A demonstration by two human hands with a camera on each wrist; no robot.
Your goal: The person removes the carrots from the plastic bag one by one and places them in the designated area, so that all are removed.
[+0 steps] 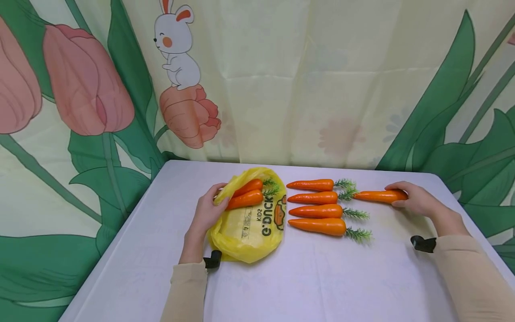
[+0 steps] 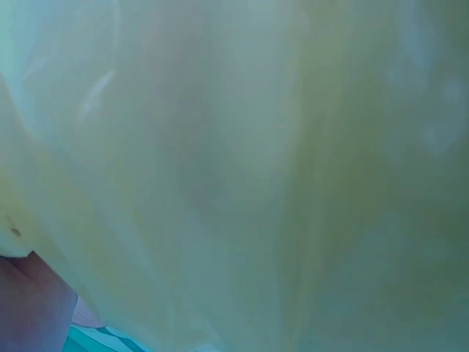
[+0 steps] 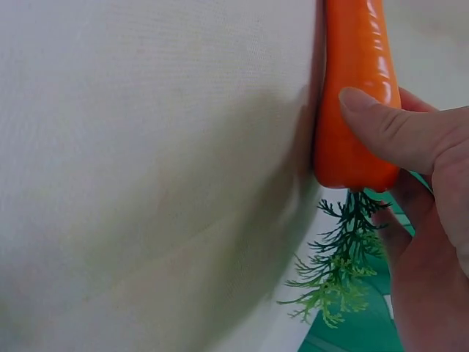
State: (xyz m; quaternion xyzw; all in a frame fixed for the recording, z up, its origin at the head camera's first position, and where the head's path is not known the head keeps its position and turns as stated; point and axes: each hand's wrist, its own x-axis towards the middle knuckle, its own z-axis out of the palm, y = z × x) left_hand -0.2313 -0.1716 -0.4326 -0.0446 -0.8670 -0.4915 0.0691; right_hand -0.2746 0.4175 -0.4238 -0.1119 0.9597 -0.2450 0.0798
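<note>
At the table's left, my left hand [image 1: 209, 206] grips the rim of a yellow plastic bag [image 1: 249, 250], its mouth spread wide. Two toy carrots [image 1: 244, 200] with green tops lie inside. The bag's film [image 2: 242, 176] fills the left wrist view and hides the fingertips. Far to the right, my right hand [image 1: 414, 200] holds another toy carrot [image 1: 380, 196] by its thick end, tip pointing left. In the right wrist view, the thumb presses on this carrot [image 3: 359, 95], and its green sprig hangs beyond the fingers.
Several carrots [image 1: 318, 226] lie in a stacked row between the bag and my right hand, tips to the left, leafy ends to the right. The white table [image 1: 306, 286] ends at a curtain [image 1: 273, 89] printed with tulips and a rabbit.
</note>
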